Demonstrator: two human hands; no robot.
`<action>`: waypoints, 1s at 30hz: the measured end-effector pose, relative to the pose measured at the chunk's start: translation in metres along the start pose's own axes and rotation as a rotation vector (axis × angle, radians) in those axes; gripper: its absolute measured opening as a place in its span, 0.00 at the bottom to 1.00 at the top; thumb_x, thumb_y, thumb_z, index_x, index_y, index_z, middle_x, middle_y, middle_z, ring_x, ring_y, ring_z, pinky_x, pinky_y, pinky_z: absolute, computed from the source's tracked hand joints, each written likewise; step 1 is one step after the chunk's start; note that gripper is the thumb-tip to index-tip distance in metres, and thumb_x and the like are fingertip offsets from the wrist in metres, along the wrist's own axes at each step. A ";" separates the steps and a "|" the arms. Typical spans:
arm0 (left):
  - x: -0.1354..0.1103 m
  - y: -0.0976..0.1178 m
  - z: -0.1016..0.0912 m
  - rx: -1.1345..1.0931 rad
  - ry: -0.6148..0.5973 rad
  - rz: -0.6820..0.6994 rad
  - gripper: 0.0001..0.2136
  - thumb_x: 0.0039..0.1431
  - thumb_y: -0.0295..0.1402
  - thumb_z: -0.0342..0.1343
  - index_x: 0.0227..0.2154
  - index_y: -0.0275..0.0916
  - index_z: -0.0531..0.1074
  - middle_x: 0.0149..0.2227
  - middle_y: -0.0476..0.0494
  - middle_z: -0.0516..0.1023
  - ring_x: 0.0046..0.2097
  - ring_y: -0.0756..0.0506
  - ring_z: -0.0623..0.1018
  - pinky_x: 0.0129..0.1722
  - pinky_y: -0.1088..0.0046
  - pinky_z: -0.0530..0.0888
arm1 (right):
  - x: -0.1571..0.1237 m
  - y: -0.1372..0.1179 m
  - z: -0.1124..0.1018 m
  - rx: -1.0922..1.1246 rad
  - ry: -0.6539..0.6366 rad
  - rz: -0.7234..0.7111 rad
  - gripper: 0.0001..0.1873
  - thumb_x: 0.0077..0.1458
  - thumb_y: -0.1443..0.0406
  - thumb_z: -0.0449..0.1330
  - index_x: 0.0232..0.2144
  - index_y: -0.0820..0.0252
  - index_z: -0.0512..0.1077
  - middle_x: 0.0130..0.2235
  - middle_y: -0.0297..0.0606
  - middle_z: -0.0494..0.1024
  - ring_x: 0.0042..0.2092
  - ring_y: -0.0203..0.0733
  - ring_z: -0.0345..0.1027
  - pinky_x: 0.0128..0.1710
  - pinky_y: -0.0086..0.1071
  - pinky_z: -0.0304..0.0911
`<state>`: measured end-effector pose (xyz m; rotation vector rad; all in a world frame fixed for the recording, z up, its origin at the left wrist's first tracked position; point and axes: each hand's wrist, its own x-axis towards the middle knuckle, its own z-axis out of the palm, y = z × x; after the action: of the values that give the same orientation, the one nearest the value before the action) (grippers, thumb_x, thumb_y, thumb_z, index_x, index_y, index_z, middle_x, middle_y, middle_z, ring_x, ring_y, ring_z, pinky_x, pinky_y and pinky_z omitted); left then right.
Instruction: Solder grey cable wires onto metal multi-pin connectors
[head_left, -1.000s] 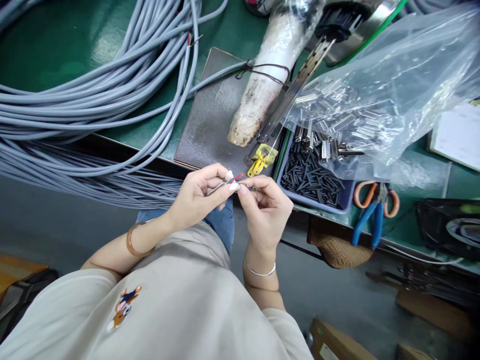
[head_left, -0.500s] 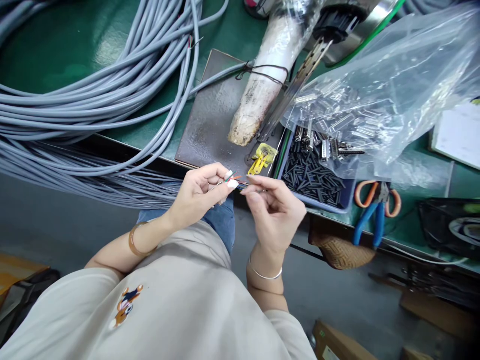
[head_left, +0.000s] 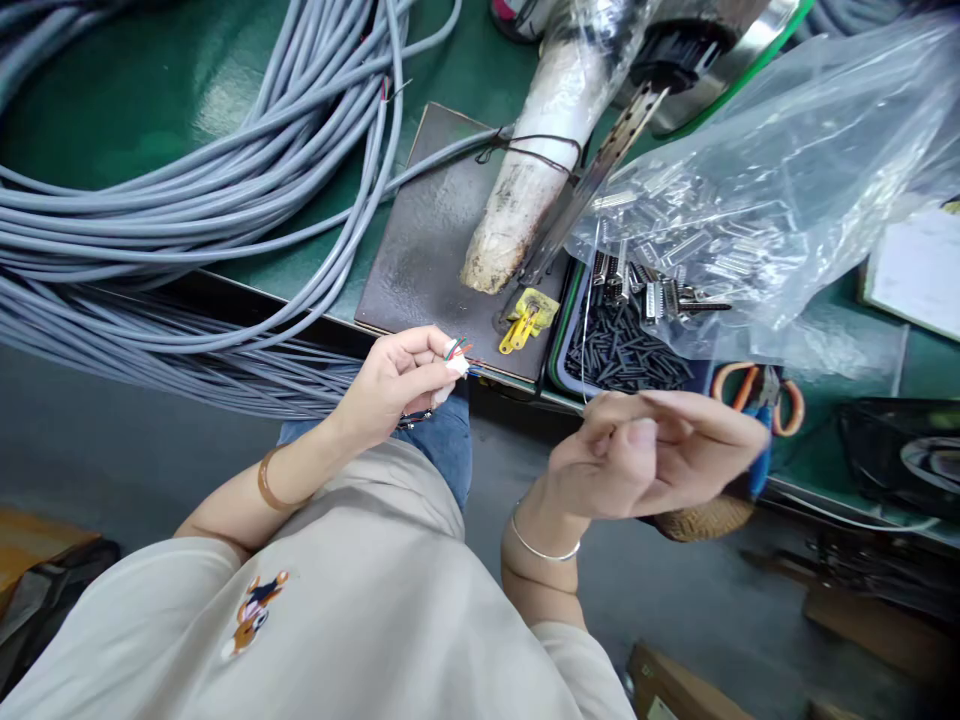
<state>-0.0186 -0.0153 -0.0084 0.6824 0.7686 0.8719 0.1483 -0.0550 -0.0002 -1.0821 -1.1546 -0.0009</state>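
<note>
My left hand (head_left: pixel 409 385) is closed in a pinch on a bundle of thin coloured wires (head_left: pixel 457 350). Their red, green, orange and blue ends stick out past the thumb and fingertip. Lower right of the tray, my right hand (head_left: pixel 652 450) is raised and a little blurred, its fingers curled together. Whether anything is inside that hand stays hidden. A thin silvery strand (head_left: pixel 590 320) runs down across the tray toward its knuckles; I cannot tell if it touches them. A blue tray (head_left: pixel 574 375) of short black tubes (head_left: pixel 630 350) lies just beyond the right hand.
Grey cable coils (head_left: pixel 247 200) fill the left of the green bench. A dark plate (head_left: pixel 427 230) bears a yellow clip (head_left: pixel 517 330), below a wrapped white tube (head_left: pixel 517 200). Metal connectors lie in a clear bag (head_left: pixel 780 220). Pliers (head_left: pixel 765 400), partly behind my right hand, hang over the edge.
My right hand has moved away from the wires, to the right and slightly down, past the tray's front edge. The left hand stays where it was, still pinching the wires.
</note>
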 end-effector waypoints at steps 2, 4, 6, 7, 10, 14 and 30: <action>0.001 0.001 0.000 0.010 -0.002 -0.009 0.15 0.48 0.38 0.71 0.26 0.37 0.70 0.18 0.56 0.64 0.18 0.57 0.61 0.16 0.83 0.51 | 0.003 0.000 -0.001 -0.017 -0.094 0.009 0.10 0.64 0.64 0.62 0.48 0.49 0.76 0.26 0.23 0.73 0.18 0.28 0.63 0.16 0.26 0.54; -0.001 0.003 0.000 0.049 -0.014 0.003 0.15 0.49 0.37 0.71 0.25 0.37 0.69 0.17 0.57 0.63 0.18 0.58 0.59 0.16 0.83 0.52 | 0.004 0.001 -0.008 -0.110 -0.273 0.092 0.13 0.66 0.68 0.60 0.50 0.49 0.74 0.32 0.27 0.82 0.27 0.33 0.77 0.24 0.28 0.68; -0.004 0.007 0.001 0.140 -0.035 0.051 0.14 0.51 0.36 0.69 0.25 0.37 0.69 0.18 0.57 0.63 0.19 0.57 0.59 0.17 0.82 0.55 | 0.005 0.004 -0.019 -0.196 -0.419 0.093 0.11 0.64 0.70 0.62 0.47 0.51 0.77 0.34 0.29 0.84 0.31 0.36 0.80 0.29 0.30 0.73; -0.007 0.010 0.002 0.214 -0.057 0.095 0.12 0.53 0.35 0.68 0.26 0.37 0.70 0.18 0.56 0.65 0.19 0.57 0.60 0.18 0.81 0.56 | 0.006 0.005 -0.025 -0.218 -0.450 0.020 0.11 0.63 0.70 0.63 0.45 0.51 0.78 0.31 0.28 0.82 0.28 0.36 0.78 0.28 0.30 0.72; -0.019 0.026 0.009 0.545 -0.221 0.315 0.05 0.58 0.28 0.63 0.27 0.36 0.74 0.21 0.52 0.70 0.22 0.56 0.63 0.22 0.80 0.61 | 0.016 0.009 -0.045 -0.275 -0.329 -0.358 0.11 0.59 0.70 0.66 0.42 0.50 0.81 0.22 0.24 0.73 0.20 0.31 0.64 0.20 0.28 0.60; -0.030 0.042 0.021 0.723 -0.632 0.530 0.09 0.62 0.20 0.54 0.33 0.34 0.78 0.28 0.44 0.81 0.28 0.52 0.73 0.29 0.77 0.69 | 0.041 0.005 -0.067 -0.599 -0.334 -0.280 0.14 0.60 0.68 0.63 0.49 0.53 0.77 0.25 0.26 0.77 0.20 0.30 0.64 0.23 0.28 0.59; 0.003 0.004 -0.052 -0.448 -0.164 0.125 0.28 0.42 0.43 0.75 0.19 0.41 0.55 0.12 0.59 0.54 0.11 0.57 0.49 0.09 0.82 0.50 | 0.091 0.103 -0.047 -1.396 -0.569 0.106 0.14 0.53 0.66 0.65 0.44 0.56 0.78 0.34 0.46 0.85 0.35 0.52 0.75 0.34 0.39 0.50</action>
<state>-0.0609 -0.0001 -0.0351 0.3988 0.3658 1.0453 0.2770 0.0127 -0.0035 -2.4806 -1.6119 -0.5104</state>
